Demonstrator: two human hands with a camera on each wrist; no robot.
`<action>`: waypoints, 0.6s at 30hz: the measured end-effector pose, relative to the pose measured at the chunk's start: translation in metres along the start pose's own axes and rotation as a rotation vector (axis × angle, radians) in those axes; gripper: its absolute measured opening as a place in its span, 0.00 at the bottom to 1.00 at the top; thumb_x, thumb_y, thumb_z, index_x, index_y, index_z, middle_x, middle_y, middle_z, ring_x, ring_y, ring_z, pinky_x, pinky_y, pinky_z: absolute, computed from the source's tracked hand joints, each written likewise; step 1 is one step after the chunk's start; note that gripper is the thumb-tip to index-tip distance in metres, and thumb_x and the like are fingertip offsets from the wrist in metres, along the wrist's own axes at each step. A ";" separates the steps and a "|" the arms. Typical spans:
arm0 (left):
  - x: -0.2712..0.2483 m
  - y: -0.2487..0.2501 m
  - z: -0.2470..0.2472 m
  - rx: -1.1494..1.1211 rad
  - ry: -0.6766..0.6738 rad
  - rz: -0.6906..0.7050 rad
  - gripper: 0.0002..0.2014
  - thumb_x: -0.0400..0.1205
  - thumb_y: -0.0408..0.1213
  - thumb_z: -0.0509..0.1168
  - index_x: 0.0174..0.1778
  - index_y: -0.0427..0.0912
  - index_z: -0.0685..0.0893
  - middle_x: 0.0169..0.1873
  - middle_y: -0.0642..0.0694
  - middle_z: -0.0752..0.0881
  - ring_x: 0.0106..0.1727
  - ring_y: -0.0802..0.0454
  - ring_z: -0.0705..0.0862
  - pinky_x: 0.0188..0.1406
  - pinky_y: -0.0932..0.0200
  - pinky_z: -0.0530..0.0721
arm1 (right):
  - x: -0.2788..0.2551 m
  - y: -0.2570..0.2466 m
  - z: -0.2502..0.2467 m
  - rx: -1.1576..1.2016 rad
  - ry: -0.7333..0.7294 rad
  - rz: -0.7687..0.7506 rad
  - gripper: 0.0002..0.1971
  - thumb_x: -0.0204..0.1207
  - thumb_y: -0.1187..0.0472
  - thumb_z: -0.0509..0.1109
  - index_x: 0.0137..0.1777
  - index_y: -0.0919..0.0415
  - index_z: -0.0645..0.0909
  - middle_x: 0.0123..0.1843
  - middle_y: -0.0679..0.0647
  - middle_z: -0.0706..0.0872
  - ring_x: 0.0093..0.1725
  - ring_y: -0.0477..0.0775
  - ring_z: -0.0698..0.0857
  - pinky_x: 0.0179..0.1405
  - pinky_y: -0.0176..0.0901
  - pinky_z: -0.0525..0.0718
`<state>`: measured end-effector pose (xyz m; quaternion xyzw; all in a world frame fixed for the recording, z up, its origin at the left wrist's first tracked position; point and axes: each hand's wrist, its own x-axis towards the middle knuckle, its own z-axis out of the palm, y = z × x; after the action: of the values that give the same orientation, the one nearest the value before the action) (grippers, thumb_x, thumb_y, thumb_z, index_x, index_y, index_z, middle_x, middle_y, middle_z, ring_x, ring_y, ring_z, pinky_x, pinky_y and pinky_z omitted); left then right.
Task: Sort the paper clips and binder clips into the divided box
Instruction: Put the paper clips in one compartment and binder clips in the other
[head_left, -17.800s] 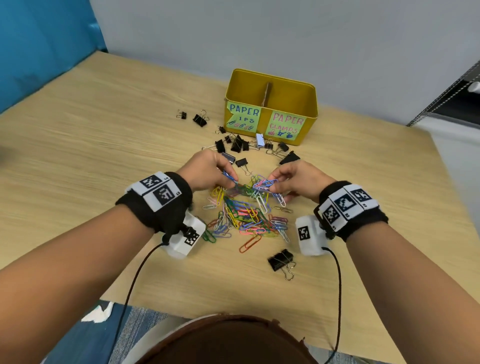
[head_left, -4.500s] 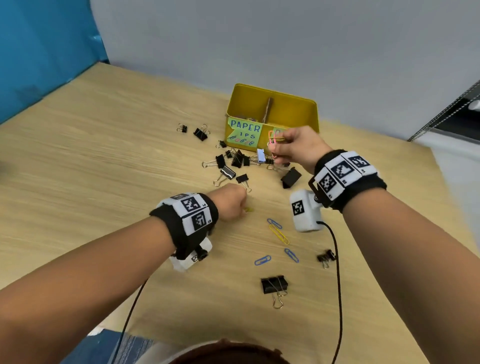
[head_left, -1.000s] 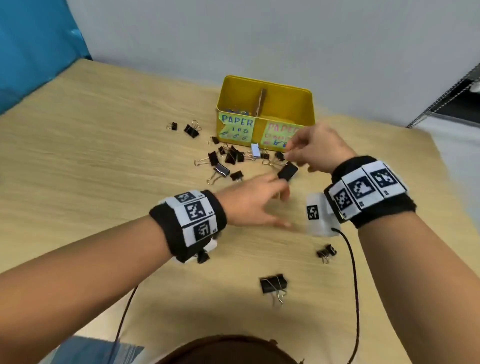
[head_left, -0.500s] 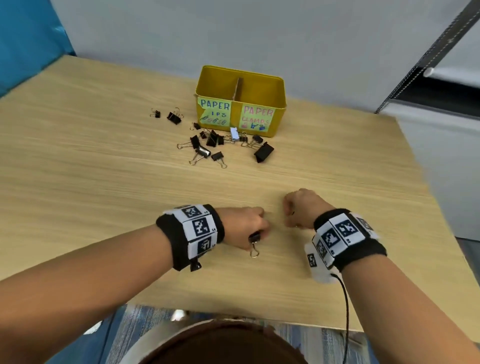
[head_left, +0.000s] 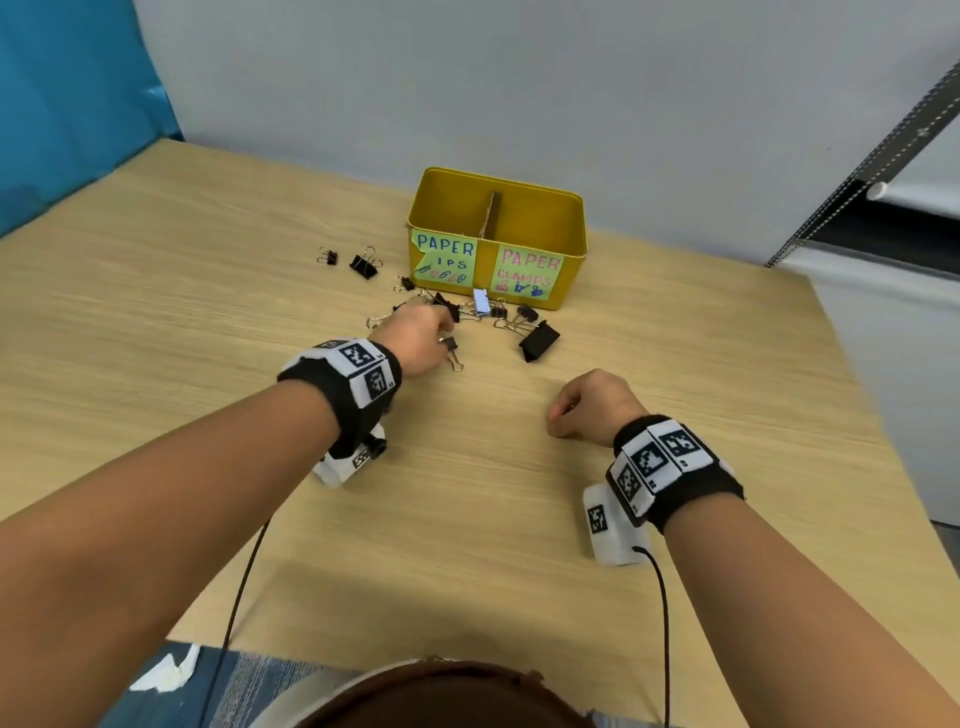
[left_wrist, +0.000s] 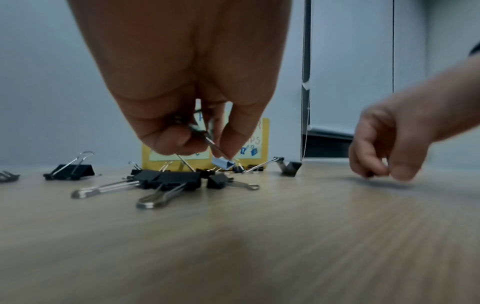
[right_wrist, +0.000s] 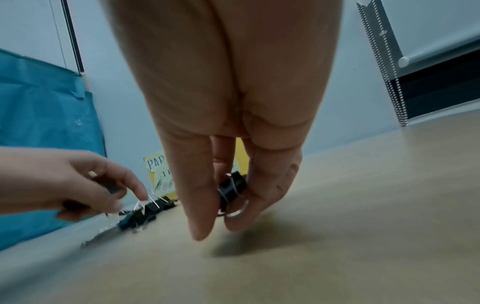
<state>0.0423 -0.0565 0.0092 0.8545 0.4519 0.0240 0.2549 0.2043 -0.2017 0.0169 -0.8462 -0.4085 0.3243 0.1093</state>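
The yellow divided box (head_left: 570, 249) stands at the back of the table, with a cardboard divider (head_left: 490, 213) and labels for paper clips on the left and paper clamps on the right. Several black binder clips (head_left: 539, 340) (left_wrist: 170, 180) and one pale blue clip (head_left: 482, 302) lie in front of it. My left hand (head_left: 441, 332) (left_wrist: 205, 142) is over that pile and pinches a small black binder clip (head_left: 451, 345) by its wire handle. My right hand (head_left: 558, 421) (right_wrist: 219, 226) hovers near the table's middle, its fingers curled round a small black binder clip (right_wrist: 232, 188).
Two more binder clips (head_left: 363, 264) lie left of the box. The wooden table (head_left: 156, 338) ends close on the right and at the front, near my body. A grey wall rises just behind the box. Cables hang from both wrist cameras.
My left hand has carried its binder clip from the table's front forward to the pile before the box. My right hand has stayed near the middle, still holding its clip.
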 end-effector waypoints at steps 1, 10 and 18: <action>0.006 -0.001 0.000 0.060 -0.012 -0.003 0.17 0.80 0.38 0.66 0.65 0.42 0.79 0.64 0.40 0.76 0.62 0.42 0.79 0.63 0.50 0.80 | 0.004 -0.006 -0.003 0.012 0.005 -0.019 0.05 0.66 0.69 0.77 0.38 0.59 0.88 0.38 0.51 0.85 0.41 0.47 0.83 0.42 0.35 0.81; 0.028 0.006 0.011 0.231 -0.076 0.033 0.14 0.80 0.32 0.64 0.61 0.34 0.79 0.62 0.38 0.75 0.59 0.40 0.81 0.62 0.49 0.82 | 0.031 -0.087 -0.079 0.154 0.156 -0.284 0.02 0.70 0.66 0.75 0.39 0.60 0.86 0.36 0.46 0.83 0.38 0.39 0.80 0.35 0.28 0.76; 0.048 0.049 -0.046 -0.053 0.163 0.172 0.15 0.83 0.38 0.61 0.64 0.36 0.76 0.61 0.42 0.74 0.52 0.52 0.75 0.65 0.55 0.77 | 0.098 -0.115 -0.115 0.136 0.421 -0.293 0.10 0.73 0.65 0.72 0.54 0.61 0.88 0.47 0.54 0.87 0.48 0.47 0.83 0.62 0.41 0.82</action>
<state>0.0953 -0.0228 0.0623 0.8783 0.3953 0.1270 0.2369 0.2510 -0.0438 0.1115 -0.8176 -0.4720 0.1486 0.2944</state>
